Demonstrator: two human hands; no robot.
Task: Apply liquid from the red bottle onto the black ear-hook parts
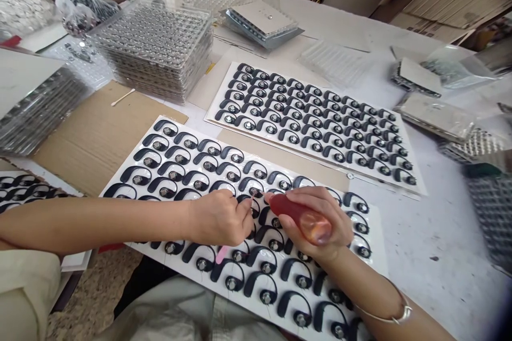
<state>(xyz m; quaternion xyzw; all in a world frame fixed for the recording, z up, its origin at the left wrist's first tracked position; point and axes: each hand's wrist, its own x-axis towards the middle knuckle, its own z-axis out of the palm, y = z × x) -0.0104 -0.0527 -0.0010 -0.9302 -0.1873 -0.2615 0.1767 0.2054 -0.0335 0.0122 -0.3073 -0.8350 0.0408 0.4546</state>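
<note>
Left hand (220,218): curled closed, seemingly round a slim pink tool (222,254);
Right hand (324,213): wrapped round a red bottle (294,213), nozzle angled toward the left hand;
Hook-shaped piece (255,190): in its row on the near sheet (378,245), over the worktop (432,224); we see both tips close by, contact unclear;
Nozzle step: we judge it to be spot work at the round end;
Next move: calls, we think, for a steady tip and light squeeze, clear of neighbouring pieces.

Red bottle (295,213) in right hand (340,228)
</note>
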